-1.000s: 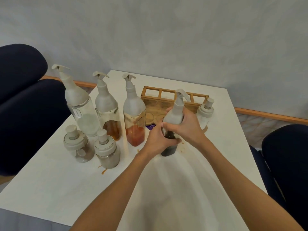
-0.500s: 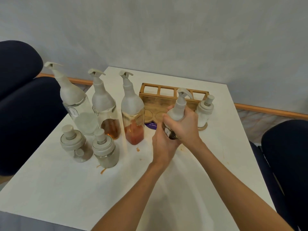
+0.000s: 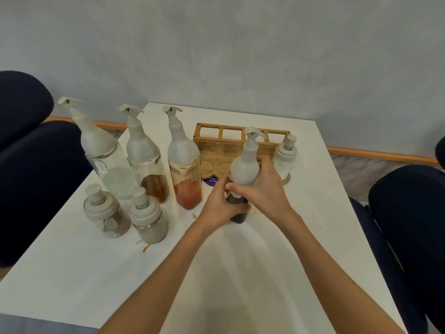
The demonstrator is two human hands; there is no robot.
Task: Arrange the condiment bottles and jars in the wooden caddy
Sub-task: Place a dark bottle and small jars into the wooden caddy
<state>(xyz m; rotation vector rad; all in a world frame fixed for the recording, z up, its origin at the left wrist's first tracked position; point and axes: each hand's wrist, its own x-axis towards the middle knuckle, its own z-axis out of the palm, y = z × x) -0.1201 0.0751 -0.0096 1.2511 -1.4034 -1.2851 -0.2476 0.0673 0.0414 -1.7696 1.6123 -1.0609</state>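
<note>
Both hands hold a pump bottle of dark sauce (image 3: 244,165) just in front of the wooden caddy (image 3: 216,143). My right hand (image 3: 265,186) wraps its upper body, and my left hand (image 3: 216,206) grips its dark lower part. One small white jar (image 3: 285,156) stands at the caddy's right end. Left of the caddy stand three tall pump bottles: red sauce (image 3: 184,165), amber liquid (image 3: 147,160), and clear liquid (image 3: 106,155). Two short jars (image 3: 104,214) (image 3: 148,218) stand in front of them.
The white table (image 3: 240,273) has small orange spills near the short jars. A purple sticker (image 3: 212,180) lies at the caddy's front edge. Dark blue chairs (image 3: 31,165) (image 3: 409,225) flank the table on both sides. A grey wall runs behind.
The dark sauce bottle was lifted toward the caddy half a second ago and now sits lower again, its dark base showing below my hands. The other bottles have not moved.
</note>
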